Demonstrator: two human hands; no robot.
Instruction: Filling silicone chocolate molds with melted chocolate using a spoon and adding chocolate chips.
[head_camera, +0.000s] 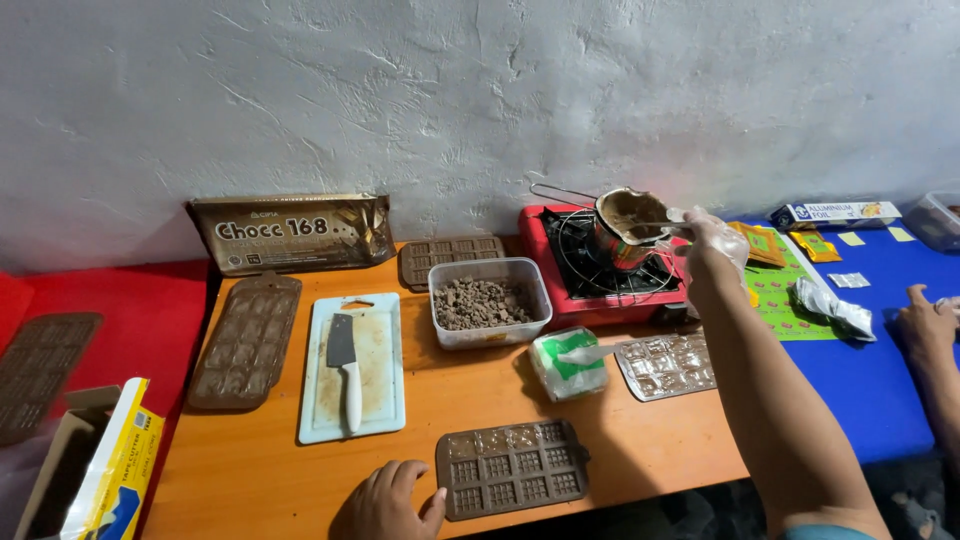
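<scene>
My left hand (385, 505) lies flat, fingers loosely spread, beside the brown mould (512, 467) to steady it on the table (640, 440), while my gloved right hand (715, 240), fingers clamped, grips a spoon (672, 216) in the pot (628, 225) on the red stove (600, 265).

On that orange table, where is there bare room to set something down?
Bare patches on the orange table: in front of the cutting board, and between the brown mould and clear mould. It's crowded around the stove and tub.
</scene>
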